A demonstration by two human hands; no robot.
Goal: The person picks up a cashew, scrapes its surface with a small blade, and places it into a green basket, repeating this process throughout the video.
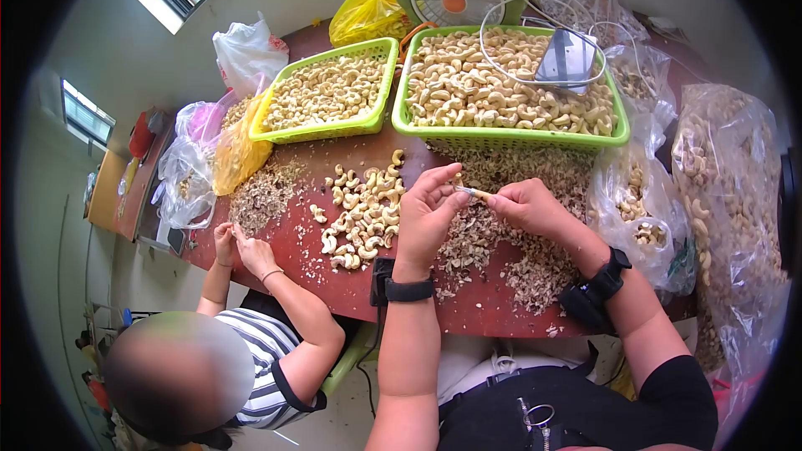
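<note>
Both my hands meet above a heap of brown skin flakes on the red table. My left hand pinches a small piece that looks like a cashew, between thumb and fingers. In my right hand is a small knife, its short blade touching the piece at my left fingertips. A loose pile of peeled cashews lies just left of my left hand. Behind my hands stands a large green basket full of cashews, with a phone and white cable on top.
A co-worker in a striped shirt sits at the left, hands over another flake heap. A second green basket, a yellow bag, a fan and clear bags of cashews surround the work area.
</note>
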